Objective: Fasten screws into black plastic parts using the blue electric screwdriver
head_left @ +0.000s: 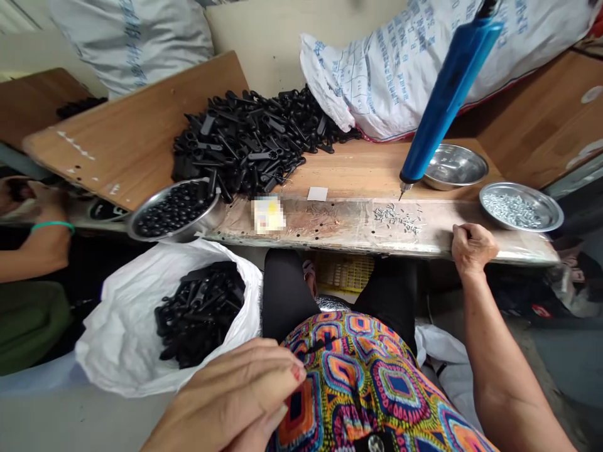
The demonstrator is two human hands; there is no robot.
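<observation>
My left hand (235,389) is close to the camera in front of the patterned shirt (396,383). Its fingers are stretched out side by side, and nothing shows in them. On the front edge of the bench (433,235), my right hand (473,248) rests as a closed fist, with no object visible in it. Beside that fist is a steel dish (556,216) of small screws. Loose screws (398,216) lie to its left, beneath the tip of a hanging blue electric screwdriver (436,107).
A heap of black plastic parts (245,138) covers the bench's back. A steel bowl (207,223) holds round black pieces; another bowl (456,166) stands right. An open white sack (117,333) contains black parts. Printed sacks (377,81) lie behind. Another person's arm (47,245) is at left.
</observation>
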